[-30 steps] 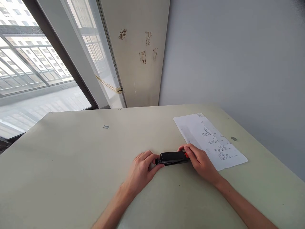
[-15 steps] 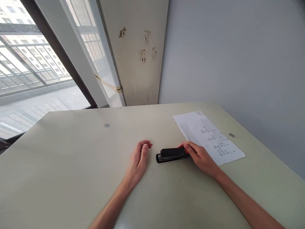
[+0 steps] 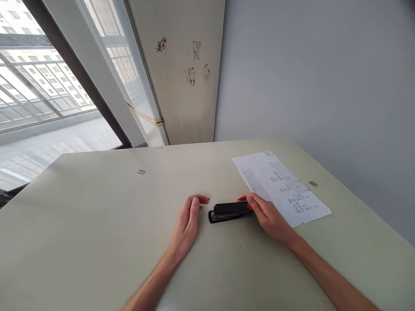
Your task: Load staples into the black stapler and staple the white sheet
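A black stapler with a red rear end lies between my hands, its nose pointing left. My right hand grips the rear end with thumb and fingers; the fingertips behind it are partly hidden. My left hand rests on its edge just left of the stapler's nose, thumb up and fingers loosely curved, with nothing in it. A small gap separates its fingertips from the stapler. Beyond my right hand lies a white printed sheet of paper, partly covered by that hand.
The pale table reaches back to a cabinet panel and a grey wall. Small strips of staples lie at the far left. A small grey piece sits right of the paper. A window stands at left.
The view has shifted slightly, so most things sit a little further left. My left hand's fingertips are now a bit closer to the stapler's nose. My right hand keeps its grip.
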The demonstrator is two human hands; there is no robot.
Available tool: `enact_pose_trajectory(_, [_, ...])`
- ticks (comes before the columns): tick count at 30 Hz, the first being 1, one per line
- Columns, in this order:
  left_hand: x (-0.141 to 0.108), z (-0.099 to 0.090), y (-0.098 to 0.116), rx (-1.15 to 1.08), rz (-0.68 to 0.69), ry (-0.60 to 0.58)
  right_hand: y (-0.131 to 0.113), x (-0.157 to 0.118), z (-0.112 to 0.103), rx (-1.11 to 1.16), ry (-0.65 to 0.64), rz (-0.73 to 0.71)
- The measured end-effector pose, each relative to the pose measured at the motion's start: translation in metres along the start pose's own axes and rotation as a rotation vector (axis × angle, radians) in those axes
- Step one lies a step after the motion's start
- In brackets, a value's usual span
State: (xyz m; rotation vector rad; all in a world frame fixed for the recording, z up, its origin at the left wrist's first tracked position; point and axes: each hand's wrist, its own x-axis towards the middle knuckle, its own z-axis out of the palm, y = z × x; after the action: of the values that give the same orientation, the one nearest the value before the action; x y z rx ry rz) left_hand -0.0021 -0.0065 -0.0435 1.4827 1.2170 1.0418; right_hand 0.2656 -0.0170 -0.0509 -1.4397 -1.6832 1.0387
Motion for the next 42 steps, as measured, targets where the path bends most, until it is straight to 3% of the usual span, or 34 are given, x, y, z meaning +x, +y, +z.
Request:
enact_pose_trajectory(7, [0.001,-0.001,-0.002,-0.178,-0.057,0.229,-0.002,-0.002,0.002,0.01,-0.004,0.02])
enact_pose_trajectory(11, [0.005,-0.002,-0.007,-0.294,-0.06,0.271,-0.002,-0.003,0.002,0.007,-0.006,0.031])
enact_pose_trajectory(28, [0.002,-0.004,-0.003,-0.252,-0.107,0.224,-0.007,-0.005,0.002,0.017,-0.02,0.055])
enact_pose_trajectory(38, [0.003,-0.002,0.004,-0.346,-0.092,0.02,-0.005,-0.009,0.002,-0.223,-0.06,-0.085])
enact_pose_trajectory(42, [0.004,-0.001,0.003,-0.443,-0.147,-0.04,-0.006,-0.008,0.004,-0.168,-0.051,-0.037])
